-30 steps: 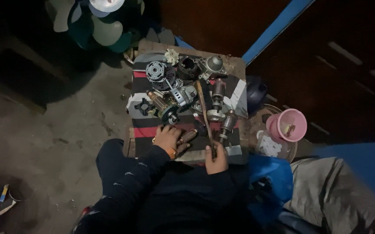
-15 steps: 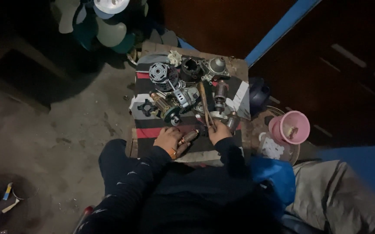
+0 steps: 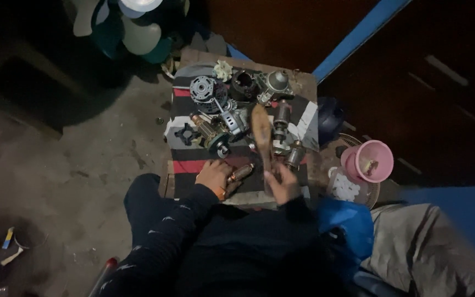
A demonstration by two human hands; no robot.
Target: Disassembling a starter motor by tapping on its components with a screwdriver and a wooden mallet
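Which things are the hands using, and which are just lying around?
In use:
- left hand on a small coppery motor part
- right hand holding a wooden tool

Lying about:
- other motor parts on the striped cloth
- pink bowl
- fan on the floor

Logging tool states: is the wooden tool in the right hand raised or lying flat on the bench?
Raised. The right hand grips the wooden tool at its lower end, its broad end pointing away over the motor parts.

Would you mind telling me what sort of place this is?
Probably a small repair workshop: motor parts crowd a low table, fan blades sit on the bare floor.
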